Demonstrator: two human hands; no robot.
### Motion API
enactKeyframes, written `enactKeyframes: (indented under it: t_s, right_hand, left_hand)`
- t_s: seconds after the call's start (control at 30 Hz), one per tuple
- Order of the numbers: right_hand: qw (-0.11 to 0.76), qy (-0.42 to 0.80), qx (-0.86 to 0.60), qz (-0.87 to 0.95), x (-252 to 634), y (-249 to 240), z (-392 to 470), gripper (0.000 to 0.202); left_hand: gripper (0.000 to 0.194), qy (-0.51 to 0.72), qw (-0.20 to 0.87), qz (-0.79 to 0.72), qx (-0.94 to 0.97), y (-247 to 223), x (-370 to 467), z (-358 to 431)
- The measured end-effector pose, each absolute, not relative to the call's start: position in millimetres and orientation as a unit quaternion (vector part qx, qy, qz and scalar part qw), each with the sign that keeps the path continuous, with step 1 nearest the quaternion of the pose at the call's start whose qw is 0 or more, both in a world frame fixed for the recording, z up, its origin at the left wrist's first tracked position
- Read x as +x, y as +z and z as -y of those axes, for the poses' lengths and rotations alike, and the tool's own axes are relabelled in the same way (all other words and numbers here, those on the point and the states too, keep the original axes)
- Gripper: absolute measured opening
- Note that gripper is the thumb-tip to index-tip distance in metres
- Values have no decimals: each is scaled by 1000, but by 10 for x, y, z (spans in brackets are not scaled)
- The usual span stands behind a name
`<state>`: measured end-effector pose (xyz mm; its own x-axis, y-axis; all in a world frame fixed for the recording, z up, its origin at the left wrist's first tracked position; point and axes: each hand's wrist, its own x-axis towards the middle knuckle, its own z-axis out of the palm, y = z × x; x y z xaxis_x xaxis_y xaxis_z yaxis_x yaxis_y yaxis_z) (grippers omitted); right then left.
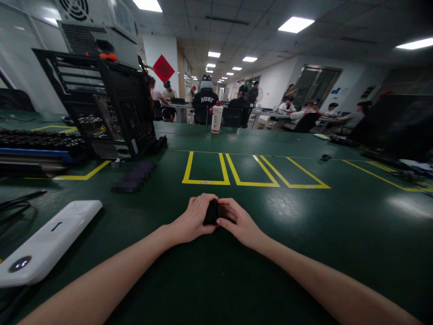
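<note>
Between my two hands is a small black block-like object (211, 213), just above or on the green table (223, 280); its exact kind does not show. My left hand (194, 219) wraps around its left side, fingers over the top and thumb below. From the right, my right hand (240, 223) touches the object's edge with curved fingertips and thumb. Much of the object is hidden behind the fingers. Beyond the hands, yellow tape outlines (206, 182) mark several bays on the tabletop.
A white device (64, 232) with a round lens and cables lies at left. Behind it stand a blurred dark item (133, 177) and an open black computer case (125, 108). A white cup (217, 119) stands at the far edge. People sit at tables beyond.
</note>
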<state>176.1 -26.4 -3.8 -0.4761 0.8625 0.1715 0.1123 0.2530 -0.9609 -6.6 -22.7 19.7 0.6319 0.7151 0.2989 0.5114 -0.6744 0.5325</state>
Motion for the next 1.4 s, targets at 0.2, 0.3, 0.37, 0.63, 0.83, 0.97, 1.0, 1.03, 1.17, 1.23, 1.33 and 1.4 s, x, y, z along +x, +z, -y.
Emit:
enactKeyframes:
  t_s: [0.2,0.3,0.37,0.63,0.83,0.97,1.0,1.03,1.17,1.23,1.33,1.4]
  right_hand:
    - [449,454,-421,644,1880,-29,229,34]
    - [440,489,-436,615,1932,16,200,34]
    - [415,526,-419,613,1910,42,206,37]
    - [369,578,-379,622,1767,81,240,25]
    - [369,581,-377,620,1779,80,212,20]
    - [382,527,-372,663,1765,61,233,21]
    - [385,515,-370,671,1763,58,243,22]
    - [387,507,-367,677,1762,54,254,24]
    - [396,504,-363,676,1770,44,277,25]
    - [397,512,-362,670,1777,37,274,23]
    - [396,532,-358,657,1781,27,261,24]
    - [391,539,-360,653,1780,23,252,25]
  left_hand:
    - [51,248,188,-347,885,214,-74,235]
    - [52,250,182,-352,884,178,-74,222]
    - [51,251,177,-352,884,168,-74,223]
    - [47,243,170,-340,892,198,-74,260]
    - [51,264,145,-340,891,84,-50,220]
    - [54,265,136,-334,894,61,-54,215]
    - [54,266,137,-335,894,62,-55,216]
    - [55,266,139,-335,893,63,-56,218]
    - [62,272,134,-333,893,60,-55,223]
    - [65,275,133,-333,892,56,-53,223]
    - [68,273,135,-333,892,57,-51,224]
    - [69,266,138,-332,894,62,-50,226]
